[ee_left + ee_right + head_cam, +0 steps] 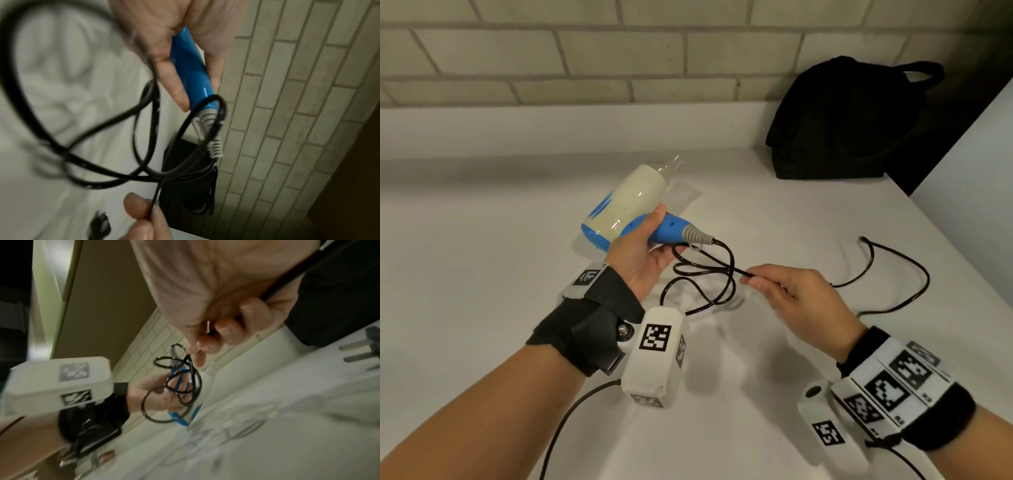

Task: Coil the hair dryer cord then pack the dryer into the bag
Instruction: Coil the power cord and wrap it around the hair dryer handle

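Note:
The hair dryer (631, 202) has a cream body and a blue handle (188, 65). My left hand (643, 253) grips that handle just above the white counter. Loose loops of the black cord (705, 274) hang from the handle's grey end (697, 235). My right hand (787, 291) pinches the cord between thumb and fingers (207, 344), a little right of the loops. The rest of the cord (907, 274) trails over the counter to the right, and its plug (362, 350) lies on the surface. The black bag (849, 120) sits at the back right, against the wall.
A white counter (482, 257) runs from a tiled brick wall (585, 51) at the back. On the right a white wall panel (979, 171) borders the counter, with a dark gap behind the bag.

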A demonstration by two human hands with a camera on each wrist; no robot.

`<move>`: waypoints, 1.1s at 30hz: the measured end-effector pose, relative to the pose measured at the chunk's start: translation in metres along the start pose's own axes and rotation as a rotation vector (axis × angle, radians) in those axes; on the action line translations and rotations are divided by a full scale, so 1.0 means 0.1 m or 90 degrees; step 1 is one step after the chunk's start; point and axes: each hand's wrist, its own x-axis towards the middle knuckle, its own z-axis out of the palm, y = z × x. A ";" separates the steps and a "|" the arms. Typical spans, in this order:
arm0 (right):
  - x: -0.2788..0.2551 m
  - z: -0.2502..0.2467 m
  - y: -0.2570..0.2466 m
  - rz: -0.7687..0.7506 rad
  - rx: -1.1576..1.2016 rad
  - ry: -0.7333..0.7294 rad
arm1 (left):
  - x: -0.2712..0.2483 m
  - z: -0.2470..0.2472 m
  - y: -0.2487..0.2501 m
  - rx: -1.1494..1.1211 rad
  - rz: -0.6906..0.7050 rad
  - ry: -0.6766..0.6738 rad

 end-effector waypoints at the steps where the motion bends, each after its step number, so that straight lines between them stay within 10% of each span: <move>1: 0.00 -0.03 0.00 -0.003 0.001 0.007 | 0.00 -0.01 0.01 -0.003 -0.001 -0.003; 8: -0.10 -0.19 -0.21 -0.092 0.146 0.014 | 0.03 -0.02 0.06 0.005 0.067 0.131; 11: -0.21 -0.20 -0.30 -0.198 0.110 -0.171 | 0.06 -0.04 0.09 0.012 0.103 0.124; 17: -0.35 -0.67 0.18 0.014 -0.185 -0.460 | 0.12 -0.25 0.27 0.062 0.144 0.160; 19: -0.39 -0.94 0.52 0.102 -0.255 -0.406 | 0.16 -0.39 0.39 0.057 0.134 0.180; 23: -0.45 -1.65 1.74 0.194 -0.408 0.046 | 0.19 -0.70 0.54 0.071 0.118 0.197; 28: -0.29 -1.22 1.50 0.280 -0.565 -0.219 | 0.15 -0.84 0.48 0.072 0.096 0.180; 33: -0.01 -0.79 0.44 0.080 -0.164 -0.208 | 0.08 -0.78 0.38 0.097 0.115 0.159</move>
